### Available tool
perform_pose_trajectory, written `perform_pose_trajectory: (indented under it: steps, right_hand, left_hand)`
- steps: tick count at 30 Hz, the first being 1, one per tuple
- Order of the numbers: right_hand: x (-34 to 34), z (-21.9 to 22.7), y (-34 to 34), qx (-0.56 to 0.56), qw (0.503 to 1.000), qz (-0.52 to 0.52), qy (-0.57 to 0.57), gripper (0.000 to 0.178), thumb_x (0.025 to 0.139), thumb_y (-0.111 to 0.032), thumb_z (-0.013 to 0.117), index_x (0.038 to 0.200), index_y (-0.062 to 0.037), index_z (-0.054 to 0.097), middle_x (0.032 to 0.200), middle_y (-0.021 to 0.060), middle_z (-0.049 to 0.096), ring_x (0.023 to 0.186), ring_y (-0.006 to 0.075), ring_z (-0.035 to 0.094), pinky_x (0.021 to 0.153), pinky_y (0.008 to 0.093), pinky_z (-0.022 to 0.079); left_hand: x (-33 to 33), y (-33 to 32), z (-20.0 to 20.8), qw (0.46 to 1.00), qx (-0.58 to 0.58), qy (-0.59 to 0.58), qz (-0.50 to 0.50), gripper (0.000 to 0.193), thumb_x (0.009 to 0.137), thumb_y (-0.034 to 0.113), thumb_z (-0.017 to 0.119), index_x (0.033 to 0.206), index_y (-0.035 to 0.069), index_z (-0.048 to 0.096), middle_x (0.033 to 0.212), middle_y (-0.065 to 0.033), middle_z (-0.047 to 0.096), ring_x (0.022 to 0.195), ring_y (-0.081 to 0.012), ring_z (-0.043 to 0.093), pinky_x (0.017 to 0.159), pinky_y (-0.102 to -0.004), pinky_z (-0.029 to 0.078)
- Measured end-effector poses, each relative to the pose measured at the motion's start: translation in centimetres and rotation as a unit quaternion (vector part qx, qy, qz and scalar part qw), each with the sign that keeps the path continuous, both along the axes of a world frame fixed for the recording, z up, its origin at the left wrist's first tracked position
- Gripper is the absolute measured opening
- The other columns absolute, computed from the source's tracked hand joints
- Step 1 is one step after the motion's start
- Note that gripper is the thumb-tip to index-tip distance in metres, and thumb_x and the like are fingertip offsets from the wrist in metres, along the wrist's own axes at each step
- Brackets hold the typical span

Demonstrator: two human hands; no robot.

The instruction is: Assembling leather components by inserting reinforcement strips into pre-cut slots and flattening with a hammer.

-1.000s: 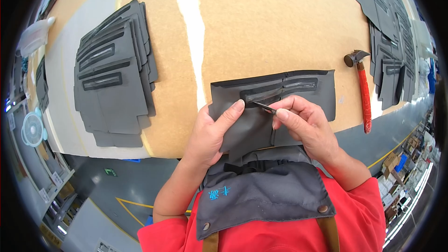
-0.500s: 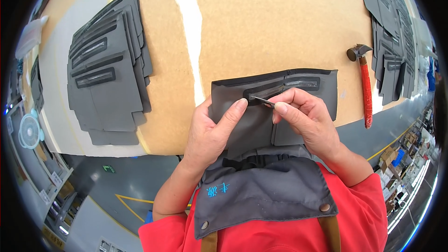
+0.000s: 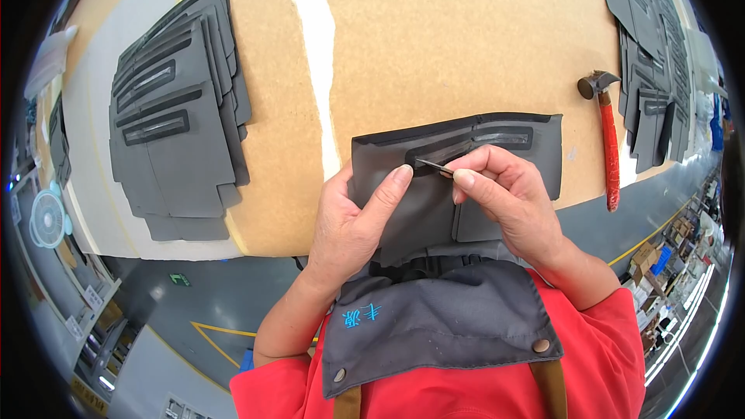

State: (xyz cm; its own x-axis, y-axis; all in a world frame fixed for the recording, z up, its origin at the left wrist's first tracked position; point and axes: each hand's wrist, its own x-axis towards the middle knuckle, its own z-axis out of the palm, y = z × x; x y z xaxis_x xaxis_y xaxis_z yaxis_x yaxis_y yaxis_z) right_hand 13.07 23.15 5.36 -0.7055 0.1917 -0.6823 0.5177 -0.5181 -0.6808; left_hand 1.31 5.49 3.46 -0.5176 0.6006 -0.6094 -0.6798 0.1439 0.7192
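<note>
Grey, soft-looking fabric panel point(image 3: 458, 186) lies at the table's near edge, left of the hammer point(image 3: 607, 140); left hand point(image 3: 353, 221) pins it flat while right hand point(image 3: 504, 194) pinches a thin blade point(image 3: 431, 164) at its slot. Probably limp: grip near edges.

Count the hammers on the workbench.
1. The red-handled hammer lies on the brown workbench, right of the grey panel both hands work on. Stacked panels could hide others.

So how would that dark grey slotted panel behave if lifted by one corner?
The dark grey slotted panel would probably flop: its near edge already droops over the brown table edge. It looks thin, so likely light. The left hand pins it, hinting it slides easily.
</note>
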Motion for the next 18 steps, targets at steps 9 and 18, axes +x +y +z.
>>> perform_pose_trajectory:
  steps: [9,18]
  right_hand:
    - [-1.6,-2.8,7.8,0.419,0.901,0.044,0.102,0.026,0.104,-0.023,0.06,0.119,-0.0021,0.067,0.094,0.0012,0.068,0.089,0.0073,0.061,0.081,0.0234,0.049]
    - [-9.6,-1.3,3.8,0.34,0.847,0.376,0.159,0.033,0.092,-0.027,0.074,0.11,0.0007,0.07,0.093,0.0135,0.072,0.09,0.0247,0.067,0.085,0.035,0.052]
  left_hand:
    - [-3.1,-0.4,-0.2,0.999,-0.008,-0.047,0.007,0.031,0.099,0.017,0.071,0.12,-0.004,0.065,0.109,-0.0091,0.072,0.096,-0.0129,0.068,0.085,-0.0283,0.055]
    - [-5.6,-1.8,-0.2,0.998,-0.041,-0.02,-0.046,0.039,0.094,0.02,0.077,0.123,-0.002,0.064,0.105,-0.0071,0.072,0.091,-0.0147,0.069,0.082,-0.0297,0.057]
